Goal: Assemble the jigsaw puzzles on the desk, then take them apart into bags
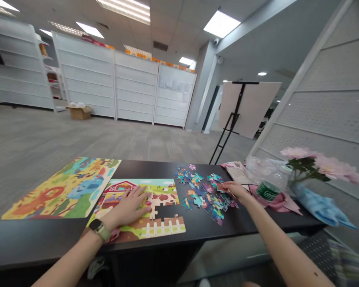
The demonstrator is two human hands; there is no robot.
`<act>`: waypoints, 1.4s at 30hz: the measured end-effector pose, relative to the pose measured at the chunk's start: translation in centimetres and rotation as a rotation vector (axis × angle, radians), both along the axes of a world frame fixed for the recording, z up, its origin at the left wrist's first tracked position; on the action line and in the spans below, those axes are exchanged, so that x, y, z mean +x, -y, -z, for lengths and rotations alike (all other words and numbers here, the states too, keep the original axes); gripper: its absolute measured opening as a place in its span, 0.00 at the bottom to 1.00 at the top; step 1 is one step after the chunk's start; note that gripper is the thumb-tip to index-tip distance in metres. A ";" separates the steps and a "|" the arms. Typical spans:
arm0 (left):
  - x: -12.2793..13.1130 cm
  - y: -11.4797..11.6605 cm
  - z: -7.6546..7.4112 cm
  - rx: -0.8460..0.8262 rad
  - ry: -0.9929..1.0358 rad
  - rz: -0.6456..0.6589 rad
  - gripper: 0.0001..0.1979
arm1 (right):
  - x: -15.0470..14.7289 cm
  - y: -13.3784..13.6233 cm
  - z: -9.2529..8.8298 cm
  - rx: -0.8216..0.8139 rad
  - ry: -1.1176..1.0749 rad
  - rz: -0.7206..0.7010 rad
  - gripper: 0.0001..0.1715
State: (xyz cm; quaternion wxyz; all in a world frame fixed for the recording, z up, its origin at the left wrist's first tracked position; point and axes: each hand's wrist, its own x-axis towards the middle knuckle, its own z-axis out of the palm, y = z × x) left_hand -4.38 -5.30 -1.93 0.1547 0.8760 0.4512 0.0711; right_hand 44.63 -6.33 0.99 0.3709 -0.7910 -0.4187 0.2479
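Note:
My left hand [131, 205] lies flat with fingers spread on a farm jigsaw puzzle [164, 187], which shows a red barn, a cow and a white fence. A gap at the puzzle's right side lets the dark table show through. Over a loose heap of colourful puzzle pieces [197, 201], my right hand [235, 189] has its fingers closed at a reddish-brown puzzle piece [219, 187]. The undersides of those fingers are hidden.
A finished animal puzzle [68, 187] lies at the left of the black table [48, 235]. On the right are a plastic bottle [269, 189], pink cloth [287, 203], blue wrapping [320, 207] and pink flowers [332, 163]. An easel [235, 115] stands behind.

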 end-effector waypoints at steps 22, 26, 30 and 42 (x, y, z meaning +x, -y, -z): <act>-0.5 -0.2 1.3 0.077 0.073 0.030 0.29 | 1.0 5.5 -4.4 0.056 -0.113 0.271 0.21; -0.5 -0.1 1.1 0.072 0.101 0.019 0.28 | -2.2 6.2 -4.7 0.102 -0.120 0.172 0.19; 0.0 1.0 0.0 0.105 0.218 -0.024 0.27 | -10.3 6.2 -2.2 0.119 -0.190 -0.158 0.14; 6.2 4.8 -1.9 -0.349 0.969 0.023 0.08 | -22.8 3.8 0.1 0.270 -0.434 -0.654 0.22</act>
